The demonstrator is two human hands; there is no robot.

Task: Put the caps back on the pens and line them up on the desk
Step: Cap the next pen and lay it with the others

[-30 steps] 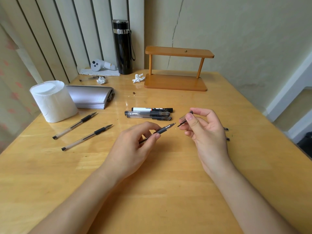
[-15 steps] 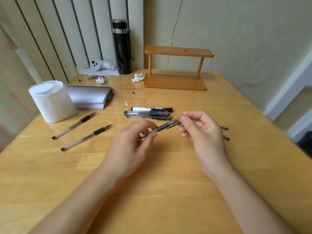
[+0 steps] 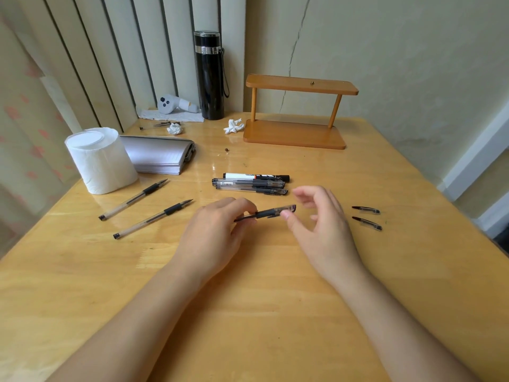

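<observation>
While left hand (image 3: 217,230) pinches the capped pen (image 3: 268,213) mid-desk | right hand (image 3: 319,219) spread, thumb touching cap | two loose caps (image 3: 366,216) toward desk's (image 3: 275,299) right edge

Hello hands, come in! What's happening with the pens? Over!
Left hand grips capped pen; right hand open beside it. Two pens uncapped, two caps waiting. Nothing in the way.

Capped pen (image 3: 271,212) midair; two uncapped pens (image 3: 153,218) left; caps (image 3: 366,216) right
</observation>
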